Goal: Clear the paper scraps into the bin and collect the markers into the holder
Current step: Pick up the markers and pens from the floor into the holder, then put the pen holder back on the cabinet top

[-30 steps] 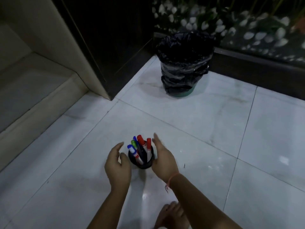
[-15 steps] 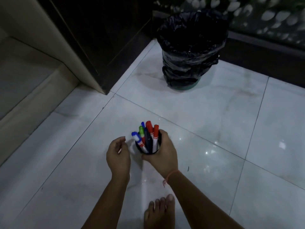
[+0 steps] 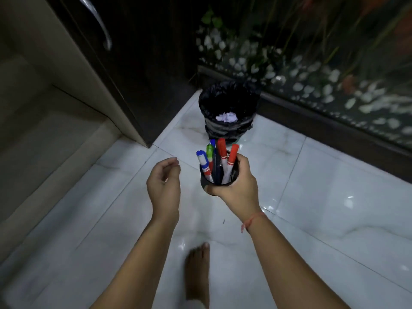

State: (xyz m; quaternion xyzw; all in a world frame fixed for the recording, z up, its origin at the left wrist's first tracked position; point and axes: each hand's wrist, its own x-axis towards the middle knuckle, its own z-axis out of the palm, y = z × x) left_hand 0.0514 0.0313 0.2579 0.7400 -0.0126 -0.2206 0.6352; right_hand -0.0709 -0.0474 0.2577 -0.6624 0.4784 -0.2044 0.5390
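My right hand [image 3: 238, 186] grips a black mesh holder [image 3: 234, 172] and holds it up above the floor. Several markers [image 3: 220, 161] with red, blue and green caps stand upright in it. My left hand [image 3: 163, 186] hovers to the left of the holder, fingers loosely curled, holding nothing. Beyond the holder stands a bin [image 3: 229, 108] lined with a black bag, with crumpled white paper scraps [image 3: 226, 118] lying inside it.
White marble floor tiles [image 3: 323, 197] spread under me, and a bare foot [image 3: 197, 273] shows below my arms. A dark wooden door [image 3: 138, 63] stands at the left of the bin. A dark ledge with white pebbles [image 3: 323, 92] runs behind.
My right hand closed around the holder and lifted it off the floor. My left hand moved away from it to the left. The view rose, and the paper in the bin came into sight.
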